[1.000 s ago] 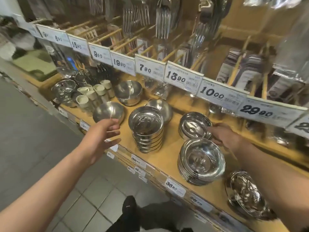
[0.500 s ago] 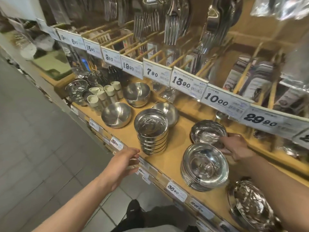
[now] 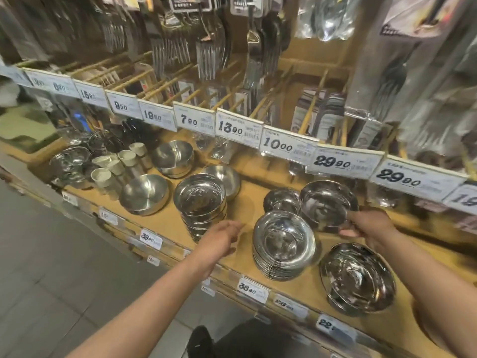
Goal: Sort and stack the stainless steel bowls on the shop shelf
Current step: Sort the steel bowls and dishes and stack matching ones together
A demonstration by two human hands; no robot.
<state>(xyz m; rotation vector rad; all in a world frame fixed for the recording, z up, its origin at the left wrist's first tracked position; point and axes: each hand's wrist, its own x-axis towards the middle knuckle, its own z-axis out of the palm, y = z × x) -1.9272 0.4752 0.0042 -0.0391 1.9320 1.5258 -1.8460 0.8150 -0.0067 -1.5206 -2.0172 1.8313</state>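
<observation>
One shiny round steel bowl (image 3: 325,204) tilts in our right hand (image 3: 369,226), pinched by its rim; it could slip. Our left hand (image 3: 220,237) stays loose and holds nothing.

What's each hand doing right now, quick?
Left hand: open, holding nothing, hovering beside the tall bowl stack.
Right hand: gripping the rim of a lifted, tilted steel bowl.
</observation>
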